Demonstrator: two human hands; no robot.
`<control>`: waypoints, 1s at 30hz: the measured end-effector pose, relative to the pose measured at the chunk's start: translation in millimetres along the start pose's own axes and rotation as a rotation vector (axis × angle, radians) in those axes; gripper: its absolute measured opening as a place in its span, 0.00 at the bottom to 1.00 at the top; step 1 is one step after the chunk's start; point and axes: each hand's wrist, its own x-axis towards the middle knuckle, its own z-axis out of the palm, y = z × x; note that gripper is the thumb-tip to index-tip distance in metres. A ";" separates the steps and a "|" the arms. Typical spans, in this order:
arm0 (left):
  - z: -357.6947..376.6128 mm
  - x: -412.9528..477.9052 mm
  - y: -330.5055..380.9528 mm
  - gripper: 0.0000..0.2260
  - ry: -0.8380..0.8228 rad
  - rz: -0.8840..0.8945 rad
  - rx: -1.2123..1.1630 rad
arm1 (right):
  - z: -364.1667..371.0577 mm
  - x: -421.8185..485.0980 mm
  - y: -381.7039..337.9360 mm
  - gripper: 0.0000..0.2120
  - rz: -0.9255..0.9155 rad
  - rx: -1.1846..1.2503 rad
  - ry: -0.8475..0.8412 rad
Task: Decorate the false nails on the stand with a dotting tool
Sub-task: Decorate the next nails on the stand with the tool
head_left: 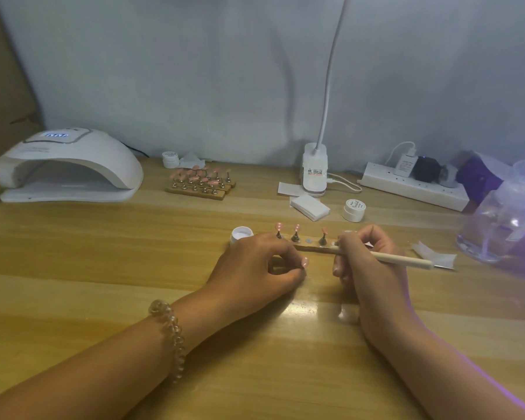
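A nail lamp (pixel 67 165) (display lit) sat back left on the table (pixel 103 268); a desk lamp (pixel 315 169), wipes (pixel 309 207), jar (pixel 354 210) and power strip (pixel 415 189) lay right.

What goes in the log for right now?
left hand: pinches pink nail | right hand: grips dotting tool | stand: three nails upright

The one camera is riding on the person's head, looking forward and down across the table (pixel 73 253) toward the far wall (pixel 194 71). It is sitting close over the work: the left hand (pixel 255 265) and right hand (pixel 367 262) are filling the middle of the view, near enough for single fingers to be showing. Its wide angle is taking in a broad sweep of the table, with the dryer (pixel 67 165) lying far left and the power strip (pixel 415 186) far right.
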 end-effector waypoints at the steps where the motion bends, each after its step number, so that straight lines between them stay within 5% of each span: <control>1: -0.4 -0.2 0.6 0.02 0.007 0.002 0.009 | -0.2 -0.2 -0.3 0.13 0.001 -0.008 0.000; 7: -6.2 -5.0 1.6 0.06 0.039 0.019 0.097 | -2.0 -0.2 -0.3 0.13 0.021 -0.022 0.002; 10: -20.4 -3.8 -1.8 0.10 0.190 0.015 0.172 | -2.3 -0.5 -0.5 0.14 0.013 -0.041 0.001; 13: -40.0 0.9 -15.6 0.17 0.287 -0.168 0.252 | -1.7 -1.3 -0.9 0.15 -0.003 -0.043 -0.019; 16: -47.0 2.3 -32.0 0.20 0.162 -0.318 0.277 | -1.5 -1.4 0.0 0.14 -0.026 -0.047 -0.037; 26: -24.3 -8.9 -8.9 0.17 0.008 0.093 0.362 | 3.6 -10.2 1.4 0.08 -0.283 -0.097 -0.152; 30: -18.8 -7.0 -2.5 0.17 -0.021 0.181 0.382 | 8.4 -16.9 3.1 0.15 -0.400 -0.300 -0.218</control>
